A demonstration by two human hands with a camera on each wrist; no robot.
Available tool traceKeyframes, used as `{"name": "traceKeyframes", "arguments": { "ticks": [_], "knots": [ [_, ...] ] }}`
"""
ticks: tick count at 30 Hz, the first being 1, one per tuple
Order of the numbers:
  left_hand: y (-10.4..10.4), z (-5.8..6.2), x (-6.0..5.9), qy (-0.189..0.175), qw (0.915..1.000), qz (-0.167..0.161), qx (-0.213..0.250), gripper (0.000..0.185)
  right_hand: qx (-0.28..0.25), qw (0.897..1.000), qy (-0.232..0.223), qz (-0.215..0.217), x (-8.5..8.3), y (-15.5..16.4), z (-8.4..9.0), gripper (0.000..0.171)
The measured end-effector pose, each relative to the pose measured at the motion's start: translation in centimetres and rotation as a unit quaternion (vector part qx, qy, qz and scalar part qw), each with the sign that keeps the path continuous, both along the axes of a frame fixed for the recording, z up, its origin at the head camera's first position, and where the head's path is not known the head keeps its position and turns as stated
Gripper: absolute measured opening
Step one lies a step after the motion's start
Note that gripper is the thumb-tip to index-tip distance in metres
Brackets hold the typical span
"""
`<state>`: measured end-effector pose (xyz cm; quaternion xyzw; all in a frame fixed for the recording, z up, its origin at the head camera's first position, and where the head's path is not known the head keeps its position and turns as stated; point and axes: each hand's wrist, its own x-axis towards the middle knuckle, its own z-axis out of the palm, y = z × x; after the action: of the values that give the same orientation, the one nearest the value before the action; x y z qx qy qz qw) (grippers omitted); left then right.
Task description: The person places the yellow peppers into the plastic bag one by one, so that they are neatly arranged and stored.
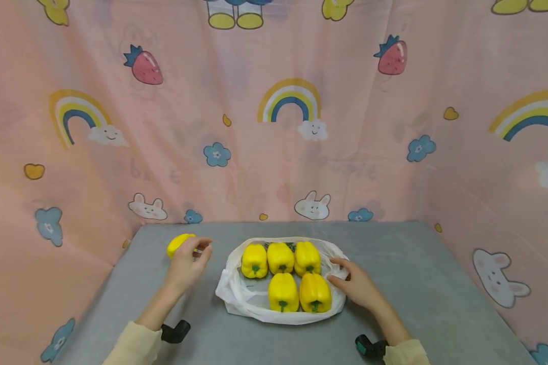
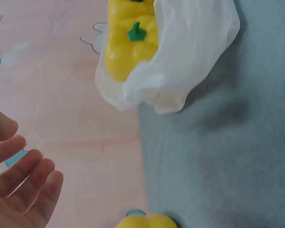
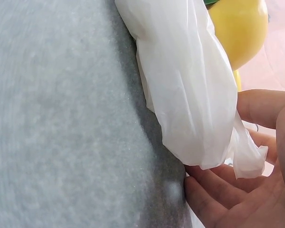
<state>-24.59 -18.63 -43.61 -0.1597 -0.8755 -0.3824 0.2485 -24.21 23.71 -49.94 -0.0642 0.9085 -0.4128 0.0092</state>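
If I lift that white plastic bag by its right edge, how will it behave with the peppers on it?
The white plastic bag looks thin and crumpled, so it will probably sag rather than hold shape. Five yellow peppers lie loose on it and may roll together or spill. The right hand pinches only its edge, so the film could slip.

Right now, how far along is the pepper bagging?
Five yellow peppers already lie in the white plastic bag. The left hand reaches for the sixth pepper, still on the grey table; the right hand touches the bag's edge.

Loose yellow pepper (beside white bag)
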Motion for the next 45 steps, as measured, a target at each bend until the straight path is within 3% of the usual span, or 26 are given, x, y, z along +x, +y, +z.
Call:
{"name": "traceKeyframes", "arguments": {
  "ticks": [13, 21, 28, 36, 45],
  "knots": [
    [-3.4, 0.0, -1.4, 0.007, 0.9985, 0.053, 0.007, 0.020, 0.002, 1.000, -0.012, -0.015, 0.2, -0.2, 0.0, 0.053],
    [-4.8, 0.1, -2.3, -0.042, 0.9971, 0.063, 0.001, 0.025, 0.002, 1.000, -0.012, -0.018, 0.2, -0.3, -0.2, 0.053],
    [-5.5, 0.3, -3.2, -0.046, 0.9962, 0.074, -0.006, 0.027, 0.001, 1.000, -0.010, -0.016, 0.1, -0.3, -0.2, 0.053],
    [-6.3, -0.7, -4.3, -0.079, 0.9916, 0.103, 0.003, 0.032, 0.001, 1.000, -0.002, -0.013, -0.1, 0.0, 0.0, 0.053],
    [-7.0, -2.8, -4.9, -0.117, 0.9832, 0.139, 0.023, 0.037, -0.005, 1.000, -0.010, -0.015, 0.2, 0.0, 0.0, 0.054]
  ]
}}
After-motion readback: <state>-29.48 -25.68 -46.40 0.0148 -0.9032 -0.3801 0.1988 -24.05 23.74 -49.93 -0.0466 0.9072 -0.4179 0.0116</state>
